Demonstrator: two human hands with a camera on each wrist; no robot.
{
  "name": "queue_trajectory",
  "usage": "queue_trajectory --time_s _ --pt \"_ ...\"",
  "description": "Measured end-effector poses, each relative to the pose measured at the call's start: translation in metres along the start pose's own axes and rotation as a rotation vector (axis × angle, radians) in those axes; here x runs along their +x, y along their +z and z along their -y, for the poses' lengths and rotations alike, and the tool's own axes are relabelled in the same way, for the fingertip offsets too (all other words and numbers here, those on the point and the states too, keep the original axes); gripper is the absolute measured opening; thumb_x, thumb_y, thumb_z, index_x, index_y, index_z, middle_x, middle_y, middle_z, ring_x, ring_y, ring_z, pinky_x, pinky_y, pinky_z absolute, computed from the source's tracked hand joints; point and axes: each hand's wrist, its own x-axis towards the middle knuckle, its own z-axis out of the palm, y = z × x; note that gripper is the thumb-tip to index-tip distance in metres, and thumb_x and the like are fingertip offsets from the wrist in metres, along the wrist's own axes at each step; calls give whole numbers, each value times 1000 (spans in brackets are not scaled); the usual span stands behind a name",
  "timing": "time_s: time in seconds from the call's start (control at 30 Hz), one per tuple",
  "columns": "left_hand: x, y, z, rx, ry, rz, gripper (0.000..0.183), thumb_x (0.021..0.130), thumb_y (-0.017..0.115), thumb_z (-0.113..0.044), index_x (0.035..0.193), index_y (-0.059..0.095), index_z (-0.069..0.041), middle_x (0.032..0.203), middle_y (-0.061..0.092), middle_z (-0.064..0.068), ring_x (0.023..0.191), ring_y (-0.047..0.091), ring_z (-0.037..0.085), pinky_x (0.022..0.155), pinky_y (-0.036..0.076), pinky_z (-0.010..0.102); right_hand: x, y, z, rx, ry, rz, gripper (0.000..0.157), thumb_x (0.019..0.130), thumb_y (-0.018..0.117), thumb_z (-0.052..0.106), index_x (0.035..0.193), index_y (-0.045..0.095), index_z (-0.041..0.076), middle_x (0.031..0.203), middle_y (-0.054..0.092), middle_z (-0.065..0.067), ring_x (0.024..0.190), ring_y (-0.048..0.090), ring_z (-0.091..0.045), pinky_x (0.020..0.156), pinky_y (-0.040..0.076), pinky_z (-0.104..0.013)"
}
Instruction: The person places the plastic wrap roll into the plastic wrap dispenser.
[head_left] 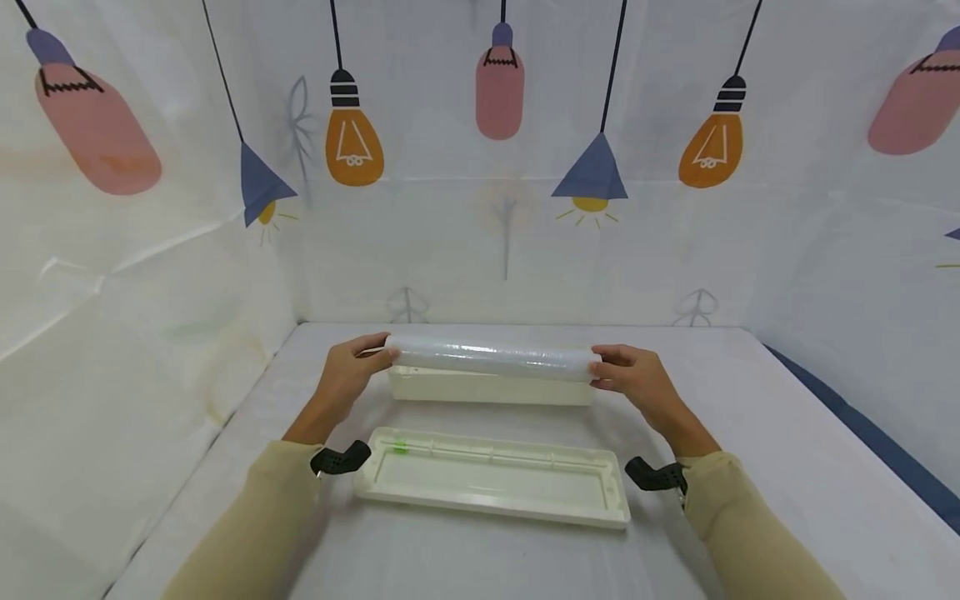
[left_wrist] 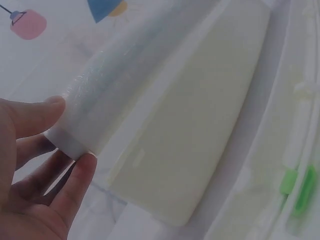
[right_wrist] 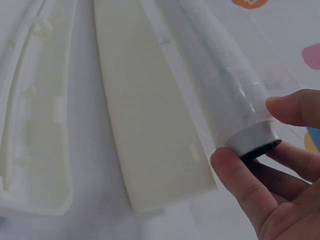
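Observation:
A roll of cling film (head_left: 491, 357) spans between both hands, raised over a long cream box (head_left: 491, 390). My left hand (head_left: 351, 372) pinches the roll's left end between thumb and fingers. At the other end my right hand (head_left: 633, 379) grips the roll the same way; in the right wrist view the dark open core shows at the roll's end (right_wrist: 262, 142). Nearer to me lies the box's cream lid (head_left: 491, 483), inner side up, with a green slider (left_wrist: 302, 190) on its rail at the left. The roll hides most of the box's inside.
A white cloth (head_left: 495, 567) covers the table. White sheets printed with hanging lamps (head_left: 501, 92) stand behind and at both sides. A dark blue strip (head_left: 862, 417) runs along the right edge of the table.

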Motion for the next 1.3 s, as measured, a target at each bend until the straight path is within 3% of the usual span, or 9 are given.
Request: queue_trajectory --time_s 0.3,0.77,0.97,1.3 --pt "10 3 -7 -27 4 56 57 95 73 -25 142 55 -1 137 57 20 111 67 29 112 36 49 9 -7 5 -25 9 -21 60 96 71 21 142 49 -9 138 53 -28 112 62 -31 88 56 -32" --pt "18 15 -10 -20 -73 32 53 97 70 -23 143 54 -2 141 56 17 118 62 31 109 41 43 18 -10 3 14 48 -52 58 96 70 17 142 47 -10 138 51 -29 107 64 -23 88 56 -28" --pt "18 11 -12 -12 -84 11 48 98 69 -21 140 57 -1 137 59 18 119 61 31 108 42 43 18 -3 5 40 63 -68 56 96 70 14 142 48 -10 135 52 -28 100 65 -15 87 56 -28" --pt "17 4 -8 -45 -78 33 45 98 66 -15 138 57 4 131 61 23 117 61 33 104 47 41 10 11 10 21 97 -103 54 96 69 13 141 49 -10 137 51 -29 103 65 -19 87 56 -28"
